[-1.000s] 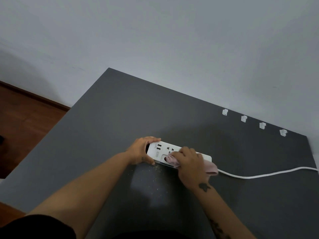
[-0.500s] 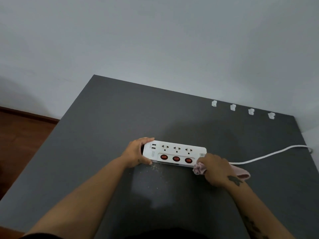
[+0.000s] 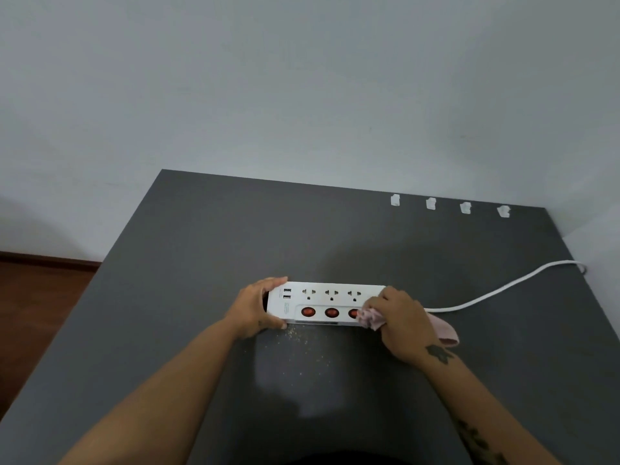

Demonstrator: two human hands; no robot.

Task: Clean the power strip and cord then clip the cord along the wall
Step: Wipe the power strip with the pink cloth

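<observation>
A white power strip (image 3: pixel 322 298) with three sockets, USB ports and red switches lies on the dark grey table (image 3: pixel 167 297). My left hand (image 3: pixel 256 308) grips its left end. My right hand (image 3: pixel 402 325) holds a pink cloth (image 3: pixel 370 318) pressed against the strip's right end, partly over the third switch. The white cord (image 3: pixel 496 292) runs from the strip to the right table edge. Several white cord clips (image 3: pixel 431 203) sit in a row along the far edge by the wall.
Fine crumbs or dust (image 3: pixel 302 340) lie scattered on the table just in front of the strip. A pale wall (image 3: pixel 302 95) rises behind the table. Wooden floor (image 3: pixel 40 290) shows to the left.
My right hand swept the cloth from the strip's middle to its right end, uncovering the sockets and switches, then shifted slightly back onto the third switch. The left hand kept its hold.
</observation>
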